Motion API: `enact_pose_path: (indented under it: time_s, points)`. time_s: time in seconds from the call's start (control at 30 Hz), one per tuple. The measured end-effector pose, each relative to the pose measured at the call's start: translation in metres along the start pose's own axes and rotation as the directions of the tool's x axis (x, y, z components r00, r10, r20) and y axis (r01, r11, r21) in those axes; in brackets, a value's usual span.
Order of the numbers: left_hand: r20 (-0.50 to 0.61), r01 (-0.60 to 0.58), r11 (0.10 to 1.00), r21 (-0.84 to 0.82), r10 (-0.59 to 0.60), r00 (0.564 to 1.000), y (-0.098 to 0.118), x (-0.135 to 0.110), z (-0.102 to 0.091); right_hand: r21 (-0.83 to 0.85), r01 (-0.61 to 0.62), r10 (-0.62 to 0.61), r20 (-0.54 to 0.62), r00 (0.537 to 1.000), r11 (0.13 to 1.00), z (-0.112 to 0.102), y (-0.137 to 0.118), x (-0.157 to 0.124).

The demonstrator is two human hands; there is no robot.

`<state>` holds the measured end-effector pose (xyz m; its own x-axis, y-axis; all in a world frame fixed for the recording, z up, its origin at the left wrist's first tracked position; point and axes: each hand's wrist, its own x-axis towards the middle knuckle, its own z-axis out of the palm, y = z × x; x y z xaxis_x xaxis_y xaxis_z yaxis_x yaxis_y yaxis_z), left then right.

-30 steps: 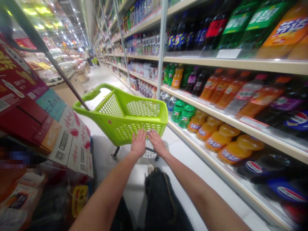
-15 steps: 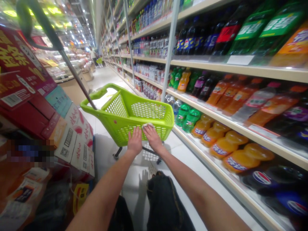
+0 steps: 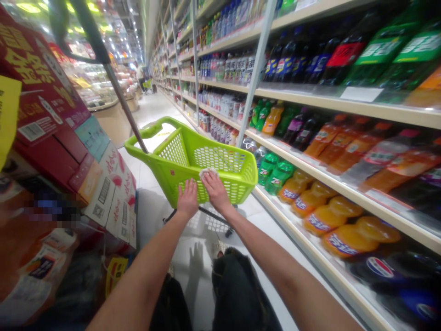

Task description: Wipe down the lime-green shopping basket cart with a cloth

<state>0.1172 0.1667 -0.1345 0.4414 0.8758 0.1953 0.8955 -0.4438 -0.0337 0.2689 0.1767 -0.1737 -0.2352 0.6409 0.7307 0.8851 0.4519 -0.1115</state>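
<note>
A lime-green shopping cart basket (image 3: 223, 156) with perforated sides stands in front of me on a wheeled frame. My left hand (image 3: 188, 197) lies open against its near side, fingers stretched out over the holes. Just to the right, my right hand (image 3: 214, 188) presses a crumpled white cloth (image 3: 208, 173) to the same side, close below the rim. Part of the cloth is hidden under the fingers. The cart's long metal pole (image 3: 124, 103) rises at the left of the basket to a grey-green top that leans toward me.
Shelves of drink bottles (image 3: 341, 225) run along the right side of the aisle. Stacked cartons (image 3: 110, 202) and a yellow tag (image 3: 116, 271) stand close on the left. Pale floor (image 3: 165, 102) stretches ahead, with a person (image 3: 140, 76) far off.
My right hand and the cloth have slid left and slightly up along the basket's side. My left hand has also shifted a little left. The view has turned slightly, moving the scene right.
</note>
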Motion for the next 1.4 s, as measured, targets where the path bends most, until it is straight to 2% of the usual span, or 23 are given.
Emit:
enact_pose_path:
  time_s: [0.1, 0.23, 0.37, 0.43, 0.53, 0.67, 0.73, 0.87, 0.97, 1.03, 1.17, 1.27, 1.33, 1.4]
  points:
    - [0.001, -0.001, 1.000, -0.001, 0.001, 1.000, -0.005, -0.001, 0.001, -0.024, 0.029, -0.027, 0.058, 0.998, 0.999, 0.014, 0.001, -0.002]
    - [-0.004, -0.012, 1.000, -0.003, 0.012, 1.000, -0.009, -0.008, 0.013, -0.025, 0.067, -0.063, 0.155, 0.986, 0.997, 0.033, 0.001, -0.035]
    - [0.025, 0.000, 1.000, -0.001, 0.000, 1.000, -0.015, -0.012, 0.015, -0.036, 0.069, -0.062, 0.176, 0.982, 0.997, 0.034, -0.003, -0.053]
    - [0.030, 0.011, 1.000, 0.001, -0.011, 0.999, -0.020, -0.011, 0.010, -0.031, 0.076, -0.071, 0.130, 0.989, 0.997, 0.028, -0.006, -0.045]
    - [0.022, 0.030, 1.000, 0.004, -0.030, 0.999, -0.028, -0.004, -0.003, -0.001, 0.064, -0.064, 0.047, 0.997, 0.998, 0.021, -0.012, -0.014]
    - [-0.005, 0.051, 0.999, 0.018, -0.051, 0.999, -0.034, 0.003, -0.014, 0.015, 0.030, -0.030, 0.042, 0.999, 0.999, 0.025, -0.016, 0.018]
    - [-0.003, 0.047, 0.999, 0.023, -0.046, 0.999, -0.037, 0.003, -0.013, 0.008, 0.045, -0.046, 0.090, 0.995, 0.999, 0.033, -0.017, 0.015]
    - [0.017, 0.035, 0.999, 0.020, -0.035, 0.999, -0.042, -0.007, 0.002, 0.016, 0.102, -0.104, 0.205, 0.973, 0.995, 0.049, -0.017, -0.016]
    - [0.028, 0.034, 0.999, 0.022, -0.034, 0.999, -0.048, -0.012, 0.011, 0.030, 0.113, -0.117, 0.220, 0.968, 0.993, 0.052, -0.020, -0.027]
    - [0.034, 0.046, 0.999, 0.026, -0.047, 0.998, -0.054, -0.012, 0.010, 0.050, 0.129, -0.136, 0.177, 0.975, 0.990, 0.050, -0.027, -0.017]
    - [0.004, 0.094, 0.994, 0.048, -0.094, 0.996, -0.069, -0.007, -0.004, 0.098, 0.152, -0.156, 0.035, 0.987, 0.984, 0.042, -0.044, 0.034]
    - [-0.017, 0.127, 0.990, 0.064, -0.126, 0.992, -0.078, -0.005, -0.014, 0.114, 0.124, -0.125, 0.004, 0.992, 0.986, 0.043, -0.052, 0.063]
    - [-0.008, 0.138, 0.988, 0.073, -0.138, 0.990, -0.083, -0.006, -0.017, 0.111, 0.112, -0.117, 0.041, 0.992, 0.988, 0.051, -0.052, 0.064]
    - [0.014, 0.138, 0.987, 0.077, -0.140, 0.990, -0.086, -0.010, -0.015, 0.102, 0.115, -0.125, 0.103, 0.987, 0.988, 0.062, -0.049, 0.052]
